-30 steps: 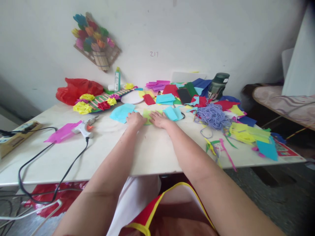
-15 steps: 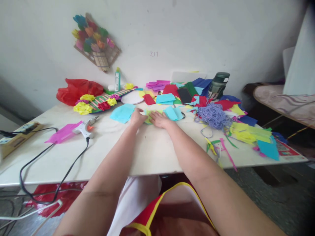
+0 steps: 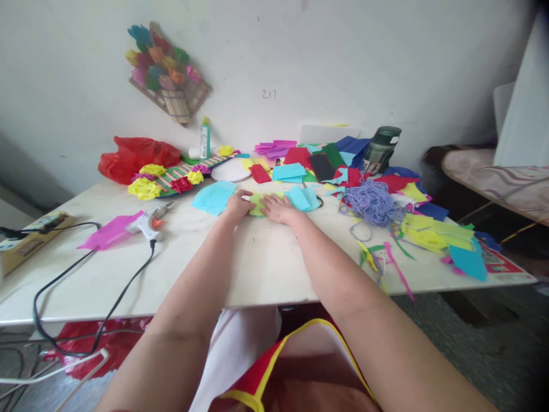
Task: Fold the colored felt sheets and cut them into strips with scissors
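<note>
A piece of yellow-green paper (image 3: 257,198) lies on the white table between my hands. My right hand (image 3: 278,208) rests flat on it with the fingers stretched out and pointing left. At the paper's left edge is my left hand (image 3: 237,206), its thumb and fingers apart. Just left of that hand, a light-blue paper sheet (image 3: 212,197) lies on the table. Folded light-blue paper (image 3: 302,198) sits right beside my right hand, with a small dark loop partly showing behind it.
On the left, a glue gun (image 3: 149,224) lies by pink paper (image 3: 112,230), its black cord running over the table edge. A power strip (image 3: 34,240) is further left. Purple yarn (image 3: 372,201), paper scraps and a dark bottle (image 3: 381,150) crowd the right. A decorated green piece (image 3: 171,178) lies back left.
My left hand has shifted slightly left, and more of the yellow-green paper shows between my hands. My right hand has stayed in place.
</note>
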The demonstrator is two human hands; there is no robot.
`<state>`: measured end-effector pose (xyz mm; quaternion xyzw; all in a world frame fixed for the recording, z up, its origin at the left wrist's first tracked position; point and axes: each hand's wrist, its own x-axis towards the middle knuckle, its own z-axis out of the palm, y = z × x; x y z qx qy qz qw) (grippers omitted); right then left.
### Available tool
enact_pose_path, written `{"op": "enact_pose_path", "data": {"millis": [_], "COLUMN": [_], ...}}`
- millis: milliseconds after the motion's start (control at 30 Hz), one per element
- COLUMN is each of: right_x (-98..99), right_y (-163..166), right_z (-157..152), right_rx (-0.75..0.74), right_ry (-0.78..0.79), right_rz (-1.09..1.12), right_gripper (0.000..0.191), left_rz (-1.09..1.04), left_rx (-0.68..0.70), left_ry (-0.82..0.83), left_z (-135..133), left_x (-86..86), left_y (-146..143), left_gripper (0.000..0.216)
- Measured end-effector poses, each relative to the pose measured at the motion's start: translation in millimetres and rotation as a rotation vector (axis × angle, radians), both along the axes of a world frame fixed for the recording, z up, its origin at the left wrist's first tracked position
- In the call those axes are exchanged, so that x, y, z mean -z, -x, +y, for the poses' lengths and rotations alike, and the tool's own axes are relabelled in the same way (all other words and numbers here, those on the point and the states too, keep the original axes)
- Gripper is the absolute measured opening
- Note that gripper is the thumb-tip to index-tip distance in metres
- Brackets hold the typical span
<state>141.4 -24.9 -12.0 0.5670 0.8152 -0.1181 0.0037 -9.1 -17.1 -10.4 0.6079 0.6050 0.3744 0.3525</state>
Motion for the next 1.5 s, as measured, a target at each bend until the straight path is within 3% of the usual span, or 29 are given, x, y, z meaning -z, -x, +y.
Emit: {"op": "enact_pose_path", "data": {"millis": [267, 600, 867, 1267, 1500], "right_x": [3.7, 2.5, 8.0, 8.2, 10.1], "right_y": [-2.1, -10.2, -17.5, -1.3, 1.1], "right_z": [4.0, 3.5, 10.7, 5.4, 6.6], "right_rx": [-0.016, -0.035, -0.001, -0.014, -0.015], "right_ry": [-0.019, -0.021, -0.029, -0.057, -0.066], "right_rz": [-0.002, 0.004, 0.019, 0.018, 0.024], "right_gripper": [0.058, 0.06, 0.058, 0.057, 0.057], "left_rz": [0.168, 0.285, 0.243, 0.076, 0.03], "left_rx": [0.011, -0.012, -0.053, -0.037, -0.035], "left_ry": [-0.013, 0.035, 0.061, 0.114, 0.038], "left_z": [13.9, 10.0, 11.1, 5.6, 10.2], "left_x": [7.6, 4.0, 3.1, -4.5, 0.2], "left_y": [-1.5, -0.5, 0.7, 14.7, 17.0], "left_gripper": [0.036, 0.049, 0.053, 0.055, 0.056]}}
